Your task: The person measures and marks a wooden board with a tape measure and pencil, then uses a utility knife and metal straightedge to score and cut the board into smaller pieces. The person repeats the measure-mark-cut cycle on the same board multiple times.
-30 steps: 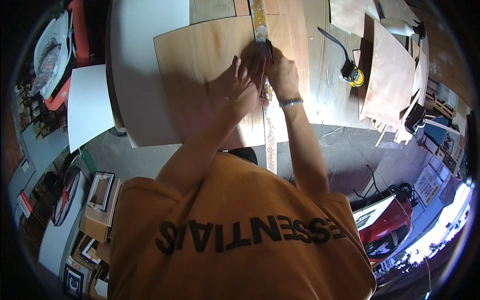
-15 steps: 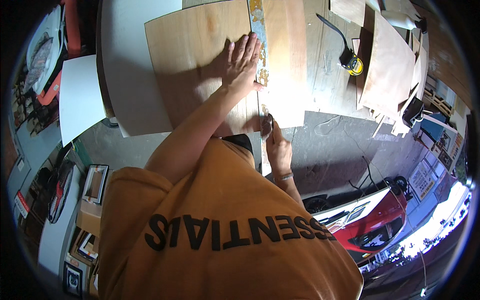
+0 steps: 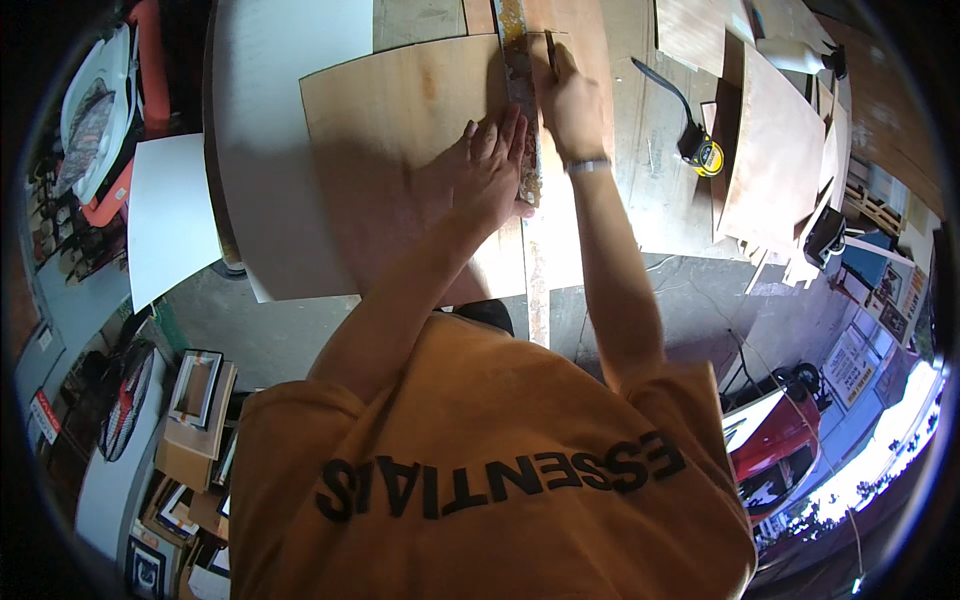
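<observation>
A long, paint-spotted straightedge (image 3: 515, 45) runs lengthwise over a pale plywood panel (image 3: 380, 120), reaching past its near edge. My left hand (image 3: 488, 170) presses on the panel and straightedge, fingers stretched out and thumb out to the right. My right hand (image 3: 568, 115) grips a slim dark tool (image 3: 551, 48), apparently a cutter, just right of the straightedge near the panel's far edge; the tool's tip touches or nearly touches the wood.
A white board (image 3: 265, 95) lies under the panel's left side, another sheet (image 3: 168, 220) farther left. A yellow-black tape measure (image 3: 708, 158), plywood offcuts (image 3: 770, 150) and a white bottle (image 3: 795, 53) are at right. Frames (image 3: 195, 390) are stacked lower left.
My right hand, at mid-straightedge a second ago and beyond the near edge half a second ago, is now at the far end. My left hand stays pressed on the straightedge.
</observation>
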The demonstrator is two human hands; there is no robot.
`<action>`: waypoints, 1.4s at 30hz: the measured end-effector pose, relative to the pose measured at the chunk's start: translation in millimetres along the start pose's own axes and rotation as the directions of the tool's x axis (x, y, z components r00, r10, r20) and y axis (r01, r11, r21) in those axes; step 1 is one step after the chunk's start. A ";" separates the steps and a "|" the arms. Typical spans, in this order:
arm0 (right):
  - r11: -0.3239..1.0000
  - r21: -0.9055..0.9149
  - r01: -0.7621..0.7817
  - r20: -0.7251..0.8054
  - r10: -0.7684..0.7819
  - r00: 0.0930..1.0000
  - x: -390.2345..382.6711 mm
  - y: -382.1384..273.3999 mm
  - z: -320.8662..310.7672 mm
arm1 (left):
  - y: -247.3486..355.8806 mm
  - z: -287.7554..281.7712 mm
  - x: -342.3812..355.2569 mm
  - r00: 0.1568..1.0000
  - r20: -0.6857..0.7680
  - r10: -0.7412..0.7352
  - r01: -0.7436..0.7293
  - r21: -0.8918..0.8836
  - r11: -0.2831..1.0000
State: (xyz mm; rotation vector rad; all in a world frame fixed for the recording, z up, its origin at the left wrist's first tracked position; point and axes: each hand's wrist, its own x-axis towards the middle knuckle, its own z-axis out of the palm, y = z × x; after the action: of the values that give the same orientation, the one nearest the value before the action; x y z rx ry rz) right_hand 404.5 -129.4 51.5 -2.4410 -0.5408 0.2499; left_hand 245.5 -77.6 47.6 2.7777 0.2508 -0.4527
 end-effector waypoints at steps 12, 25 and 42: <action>0.991 -0.103 0.086 0.189 -0.066 0.980 14.2 14.1 17.4 | -4.0 10.4 2.0 0.999 -0.045 -0.006 -0.006 -0.262 0.965; 0.979 -0.158 -0.132 0.208 0.164 0.964 -240.3 33.8 -48.9 | -4.6 18.8 1.3 0.988 -0.152 -0.003 -0.020 -0.152 0.988; 0.999 -0.003 0.033 -0.021 -0.033 0.999 -17.4 15.7 -8.5 | -2.8 7.4 2.6 1.000 -0.014 -0.013 0.013 -0.055 0.998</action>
State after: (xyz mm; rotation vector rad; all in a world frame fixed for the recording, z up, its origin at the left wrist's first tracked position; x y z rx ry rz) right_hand 396.5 -152.9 49.4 -2.4327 -0.5721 0.2093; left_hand 245.2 -77.2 39.3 2.7278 0.2806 -0.4225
